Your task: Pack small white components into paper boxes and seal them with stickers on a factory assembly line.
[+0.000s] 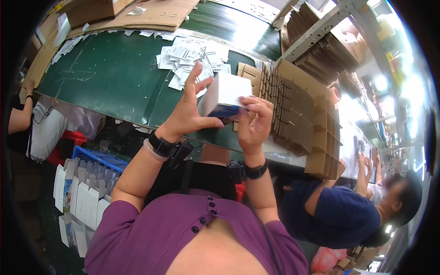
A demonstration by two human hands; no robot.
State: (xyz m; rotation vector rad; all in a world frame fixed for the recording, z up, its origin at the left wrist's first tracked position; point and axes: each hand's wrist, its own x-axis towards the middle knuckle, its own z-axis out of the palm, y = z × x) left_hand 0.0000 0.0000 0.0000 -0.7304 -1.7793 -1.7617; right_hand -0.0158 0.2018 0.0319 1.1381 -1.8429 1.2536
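Note:
A small white box point(231, 87) with a dark blue printed side is tilted between my two hands, above the near edge of the green table point(110, 68). My left hand point(185, 107) spans the box's left side, its thumb along the lower edge and its index finger raised away. On the right side, the bent fingers of my right hand point(255, 121) press against the box's corner. Just beyond the box lies a loose heap of white printed slips point(188, 55). The box's underside is hidden from view.
Folded cardboard dividers point(288, 110) stand packed at the right, beside an opened-out divider grid point(324, 146). A blue crate point(98, 158) with white cartons point(87, 201) is at my lower left. A co-worker in dark blue point(334, 211) is close on my right; another person's arm point(20, 112) shows far left.

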